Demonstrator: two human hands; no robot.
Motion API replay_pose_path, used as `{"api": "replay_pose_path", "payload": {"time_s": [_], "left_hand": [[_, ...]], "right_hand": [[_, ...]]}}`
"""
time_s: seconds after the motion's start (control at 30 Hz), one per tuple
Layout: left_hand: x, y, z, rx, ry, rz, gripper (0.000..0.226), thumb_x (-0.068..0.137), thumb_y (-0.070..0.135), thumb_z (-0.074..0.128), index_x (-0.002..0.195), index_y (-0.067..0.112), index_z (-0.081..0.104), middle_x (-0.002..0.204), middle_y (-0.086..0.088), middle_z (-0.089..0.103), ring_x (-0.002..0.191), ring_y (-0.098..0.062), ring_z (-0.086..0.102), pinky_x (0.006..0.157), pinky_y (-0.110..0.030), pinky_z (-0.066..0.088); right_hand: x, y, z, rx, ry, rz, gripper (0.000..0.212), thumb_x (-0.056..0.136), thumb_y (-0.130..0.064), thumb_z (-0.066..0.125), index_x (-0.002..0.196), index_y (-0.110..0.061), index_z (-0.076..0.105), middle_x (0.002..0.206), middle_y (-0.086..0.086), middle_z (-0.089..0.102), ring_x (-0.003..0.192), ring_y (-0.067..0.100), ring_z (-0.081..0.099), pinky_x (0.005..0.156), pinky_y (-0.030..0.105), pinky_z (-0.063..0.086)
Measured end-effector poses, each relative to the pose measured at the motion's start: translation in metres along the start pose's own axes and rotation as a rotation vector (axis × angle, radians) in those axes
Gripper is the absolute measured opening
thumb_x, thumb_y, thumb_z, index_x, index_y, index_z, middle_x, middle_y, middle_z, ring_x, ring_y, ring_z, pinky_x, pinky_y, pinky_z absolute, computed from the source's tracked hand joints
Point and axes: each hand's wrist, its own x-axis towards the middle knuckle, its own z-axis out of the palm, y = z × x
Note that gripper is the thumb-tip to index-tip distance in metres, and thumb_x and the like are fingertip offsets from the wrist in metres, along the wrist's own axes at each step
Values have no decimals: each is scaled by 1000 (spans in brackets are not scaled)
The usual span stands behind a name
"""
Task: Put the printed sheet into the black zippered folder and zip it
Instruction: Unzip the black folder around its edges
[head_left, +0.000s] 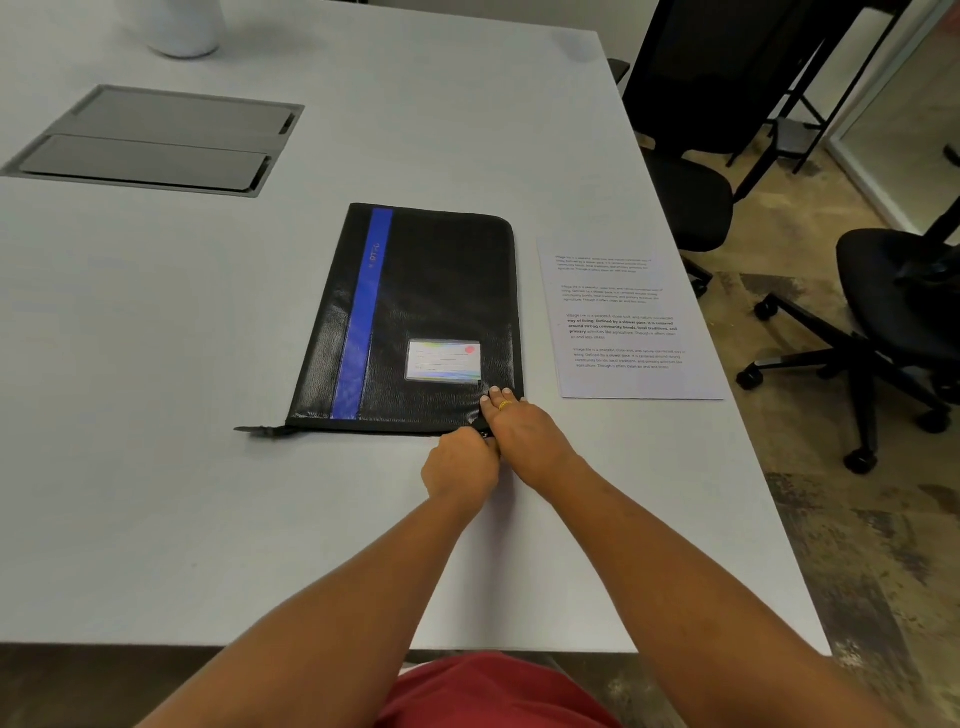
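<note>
The left hand (460, 465) is curled at the near right corner of the folder (431, 291), fingers closed on the zip (384, 427) where it meets the corner. The pull itself is hidden under the fingers, so the pinch on it is inferred. The right hand (527, 436) lies just beside it. Its fingertips (493, 395) are extended and press flat on the folder's cover at that corner; it grips nothing. A ring (505, 405) shows on one finger.

Step in hand: opening the zip, judged from the flat, closed folder and the sheet (628, 322) not yet loaded. The next move calls for the right hand to hold the corner down while the left draws the pull along the track. The corner bend is the likely sticking point.

The folder lies flat on the table (208, 364), ahead of the person. It is black and grained, with a blue stripe (363, 312) along its length and a clear label pocket (443, 360) near the hands. A zip tail (257, 429) projects past the near left corner.

The sheet lies flat on the table to the right of the folder, close to it but apart, printed side up, with four blocks of text.
</note>
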Motion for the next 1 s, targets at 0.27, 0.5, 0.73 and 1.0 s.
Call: {"api": "replay_pose_path", "payload": {"time_s": [0.27,0.5,0.73,1.0], "left_hand": [[0,-1,-2,97,-21,25,33,98,26,37,110,7,60,115,-13,63,105,-31,59,74,-33,41],[-1,-12,-6,223,33,143,31,97,25,37,105,9,63,108,-11,66,99,-30,62,75,-33,44],[-3,-14,-8,272,57,180,34,99,27,34,104,9,63,106,-10,66,97,-28,63,75,-33,45],[-3,-16,-10,263,52,199,37,100,30,32,107,8,62,109,-12,64,100,-29,62,79,-35,46]], "right_hand": [[-3,4,-1,36,2,6,52,97,-5,32,146,-5,14,156,14,14,144,28,17,116,36,20],[-5,-3,7,77,55,70,57,97,-7,40,147,-6,12,156,13,14,145,26,15,117,35,18],[-6,-2,5,92,39,85,64,95,-8,47,147,-9,9,157,10,11,145,24,12,117,35,18],[-7,1,6,80,49,74,62,95,-9,45,147,-10,11,157,10,13,145,23,14,116,35,20]]}}
